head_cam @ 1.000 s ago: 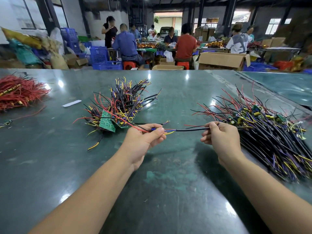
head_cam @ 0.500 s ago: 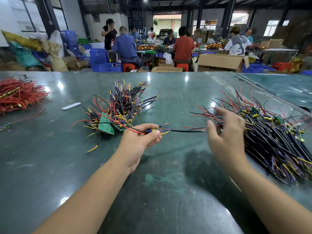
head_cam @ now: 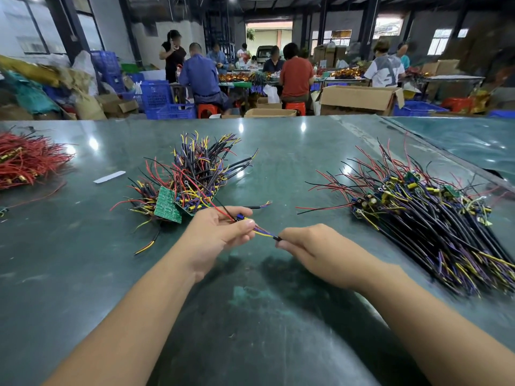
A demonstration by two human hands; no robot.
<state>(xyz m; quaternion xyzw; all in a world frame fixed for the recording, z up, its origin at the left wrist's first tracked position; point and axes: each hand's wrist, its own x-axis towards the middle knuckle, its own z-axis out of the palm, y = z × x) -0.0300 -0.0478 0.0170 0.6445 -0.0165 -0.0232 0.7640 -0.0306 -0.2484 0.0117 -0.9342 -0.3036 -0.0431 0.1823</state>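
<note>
Head view: wire harness, thin yellow and purple leads running into a black sheath, with a red lead at the other end. Judged light, floppy, with slick insulation. Joints are probably fragile, so take hold at the sheath and the blue end piece, not on loose leads. Left hand pinches the blue end between thumb and fingers. Right hand is curled round the black sheath end. The harness spans the short gap between the hands, above the table, just near-right of the green-board pile. A second wire pile lies well right of that pile.
</note>
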